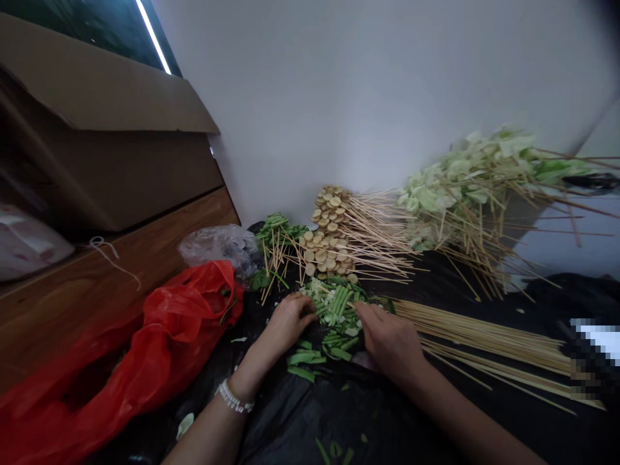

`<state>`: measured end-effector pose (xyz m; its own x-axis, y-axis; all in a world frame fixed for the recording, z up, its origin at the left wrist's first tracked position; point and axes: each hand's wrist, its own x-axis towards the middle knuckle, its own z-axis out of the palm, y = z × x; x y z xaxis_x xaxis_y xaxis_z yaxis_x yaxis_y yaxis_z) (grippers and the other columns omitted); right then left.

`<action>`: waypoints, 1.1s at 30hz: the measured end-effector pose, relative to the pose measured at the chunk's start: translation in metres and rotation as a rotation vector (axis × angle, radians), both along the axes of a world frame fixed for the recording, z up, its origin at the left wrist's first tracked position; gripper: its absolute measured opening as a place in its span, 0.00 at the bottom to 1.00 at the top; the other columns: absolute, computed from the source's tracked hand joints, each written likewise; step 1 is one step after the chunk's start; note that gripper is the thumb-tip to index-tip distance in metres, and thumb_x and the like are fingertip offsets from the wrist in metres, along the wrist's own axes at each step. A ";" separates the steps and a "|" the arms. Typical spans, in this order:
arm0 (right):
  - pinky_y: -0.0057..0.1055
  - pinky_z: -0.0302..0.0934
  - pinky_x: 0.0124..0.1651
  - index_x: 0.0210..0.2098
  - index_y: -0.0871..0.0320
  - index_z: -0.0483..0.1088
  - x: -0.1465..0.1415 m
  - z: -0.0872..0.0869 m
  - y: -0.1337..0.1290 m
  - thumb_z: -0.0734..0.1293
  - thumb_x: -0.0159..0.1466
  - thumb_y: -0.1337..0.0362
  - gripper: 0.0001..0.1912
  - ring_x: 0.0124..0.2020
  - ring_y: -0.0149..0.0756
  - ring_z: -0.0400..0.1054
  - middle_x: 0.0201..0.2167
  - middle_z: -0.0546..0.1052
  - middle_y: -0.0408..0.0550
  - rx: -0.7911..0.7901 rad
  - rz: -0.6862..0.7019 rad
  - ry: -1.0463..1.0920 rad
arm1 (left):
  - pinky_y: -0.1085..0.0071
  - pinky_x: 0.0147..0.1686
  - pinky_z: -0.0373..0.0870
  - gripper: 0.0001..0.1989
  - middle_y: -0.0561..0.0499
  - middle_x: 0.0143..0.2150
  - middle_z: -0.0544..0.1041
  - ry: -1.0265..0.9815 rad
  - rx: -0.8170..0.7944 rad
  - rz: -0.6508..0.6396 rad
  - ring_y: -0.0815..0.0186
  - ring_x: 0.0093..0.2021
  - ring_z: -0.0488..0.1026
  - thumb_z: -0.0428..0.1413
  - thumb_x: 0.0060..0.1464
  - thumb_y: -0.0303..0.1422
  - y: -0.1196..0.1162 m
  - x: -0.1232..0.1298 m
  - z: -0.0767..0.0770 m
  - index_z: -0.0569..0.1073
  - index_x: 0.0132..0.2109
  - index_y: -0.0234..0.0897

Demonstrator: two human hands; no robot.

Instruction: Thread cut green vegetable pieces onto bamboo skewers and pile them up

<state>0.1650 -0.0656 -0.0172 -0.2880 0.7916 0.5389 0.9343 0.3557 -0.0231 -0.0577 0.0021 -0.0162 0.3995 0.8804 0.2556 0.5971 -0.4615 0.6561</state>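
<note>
Red bag [181,323] left of the green pile [339,303], reaching closest to camera. Right hand [390,339] at pile's right edge, fingers curled, tips on greens; can't tell if pinched. Left hand [290,316] at left edge, half-curled, touching greens; grip unclear. Bare sticks [484,329] right of pile. Slice skewers [332,252] just behind it, leaf skewers [465,181] back right.

Your left hand [291,318] reaches toward twelve o'clock, fingers curled; your right hand [391,337] angles toward eleven, fingers bent.
</note>
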 end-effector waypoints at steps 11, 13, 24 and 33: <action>0.28 0.51 0.28 0.48 0.56 0.71 0.001 -0.001 0.001 0.57 0.64 0.71 0.17 0.27 0.31 0.69 0.30 0.76 0.44 0.020 0.003 0.021 | 0.74 0.30 0.61 0.06 0.52 0.27 0.74 -0.382 -0.194 0.116 0.68 0.29 0.69 0.62 0.45 0.31 0.005 0.002 -0.005 0.73 0.30 0.35; 0.28 0.51 0.29 0.48 0.57 0.71 0.001 -0.001 0.001 0.57 0.64 0.71 0.17 0.27 0.31 0.69 0.31 0.76 0.44 0.020 0.011 0.029 | 0.74 0.30 0.62 0.09 0.52 0.27 0.74 -0.489 -0.267 0.116 0.70 0.28 0.68 0.65 0.40 0.30 0.005 0.005 -0.004 0.74 0.30 0.34; 0.29 0.48 0.27 0.46 0.57 0.71 -0.001 -0.004 0.001 0.58 0.62 0.73 0.16 0.25 0.30 0.67 0.29 0.75 0.44 0.063 0.040 0.029 | 0.72 0.35 0.67 0.18 0.48 0.33 0.80 -0.747 -0.438 0.249 0.67 0.32 0.73 0.68 0.36 0.39 0.003 0.007 0.002 0.80 0.36 0.34; 0.31 0.47 0.26 0.48 0.55 0.71 0.000 -0.002 0.002 0.62 0.60 0.73 0.18 0.26 0.31 0.69 0.30 0.76 0.41 -0.016 -0.010 -0.041 | 0.76 0.32 0.65 0.16 0.51 0.29 0.78 -0.830 -0.350 0.315 0.71 0.28 0.70 0.69 0.34 0.37 0.002 0.006 0.009 0.79 0.32 0.33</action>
